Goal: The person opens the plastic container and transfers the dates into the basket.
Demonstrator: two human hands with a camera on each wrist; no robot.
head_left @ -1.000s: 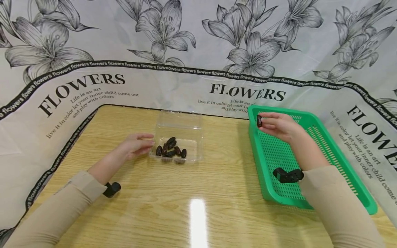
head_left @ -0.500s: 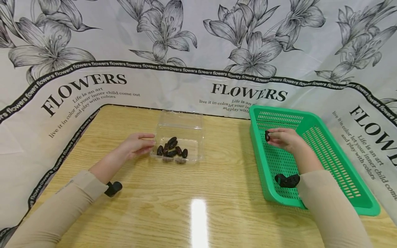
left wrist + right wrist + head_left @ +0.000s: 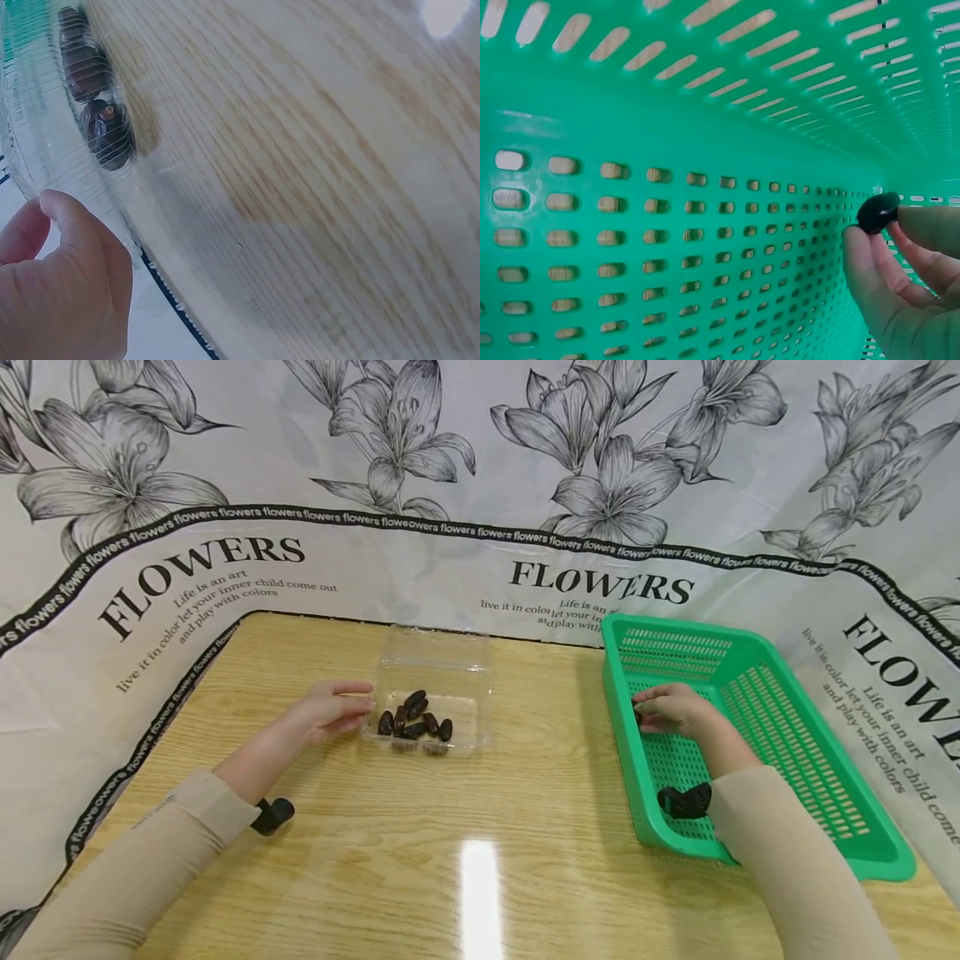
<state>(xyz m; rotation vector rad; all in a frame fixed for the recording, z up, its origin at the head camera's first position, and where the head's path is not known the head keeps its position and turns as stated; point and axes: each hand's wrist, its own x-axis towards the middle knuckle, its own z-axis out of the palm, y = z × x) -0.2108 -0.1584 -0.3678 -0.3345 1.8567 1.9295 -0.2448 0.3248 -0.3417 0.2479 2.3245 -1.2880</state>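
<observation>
In the head view, my left hand (image 3: pixel 333 710) is at the left side of a clear plastic box (image 3: pixel 480 693) with its lid raised. The left wrist view shows its thumb and finger pinching the box's edge. Several dark brown dates (image 3: pixel 414 730) lie in the box. My right hand (image 3: pixel 671 710) reaches down into a green plastic basket (image 3: pixel 648 814), near its left wall. Between thumb and fingertips it pinches a date (image 3: pixel 877 213), close over the slotted floor in the right wrist view. In the head view the fingers mostly hide this date.
The box and basket stand apart on a wood-grain table (image 3: pixel 390 843). A flower-print cloth (image 3: pixel 450 568) rises behind and beside the table. Black wrist cameras (image 3: pixel 684 802) hang below both wrists. The basket walls surround my right hand.
My right hand has moved down from above the basket's far left rim to inside the basket, with the date in its fingers. The left hand and the box stay where they were.
</observation>
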